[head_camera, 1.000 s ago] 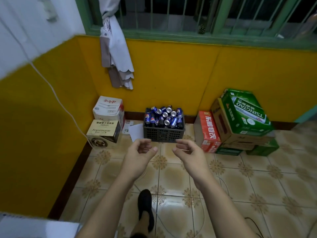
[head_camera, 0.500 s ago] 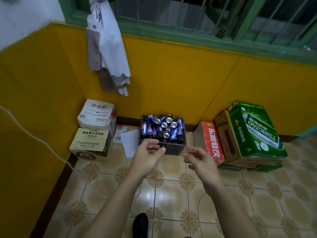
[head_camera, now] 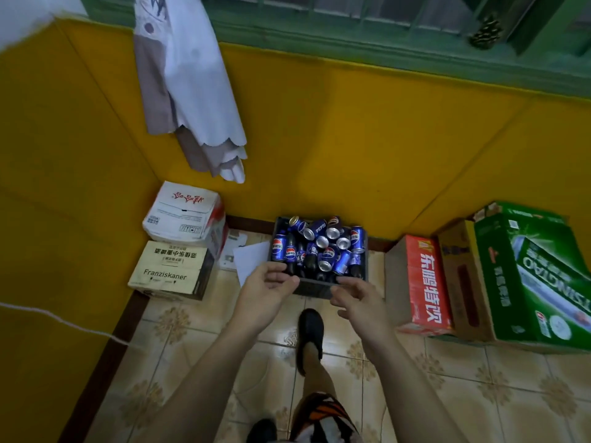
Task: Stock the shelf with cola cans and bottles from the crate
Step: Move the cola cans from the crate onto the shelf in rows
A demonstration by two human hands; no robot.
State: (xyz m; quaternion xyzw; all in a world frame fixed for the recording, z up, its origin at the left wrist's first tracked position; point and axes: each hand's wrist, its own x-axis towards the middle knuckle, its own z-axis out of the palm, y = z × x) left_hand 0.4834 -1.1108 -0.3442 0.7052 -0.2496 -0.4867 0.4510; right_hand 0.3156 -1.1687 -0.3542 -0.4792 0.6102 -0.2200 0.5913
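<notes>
Left hand (head_camera: 267,292), right hand (head_camera: 358,298) loosely curled, near crate (head_camera: 315,287)

White cloth (head_camera: 192,84) hangs on yellow wall (head_camera: 351,139) above two stacked boxes (head_camera: 182,219).

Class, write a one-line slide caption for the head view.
Left hand and right hand hover by the crate of cola cans, holding nothing.

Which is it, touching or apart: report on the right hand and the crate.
Cannot tell. In the head view the right hand overlaps the near rim of the crate, but nothing shows whether its fingers rest there or hover.
</notes>
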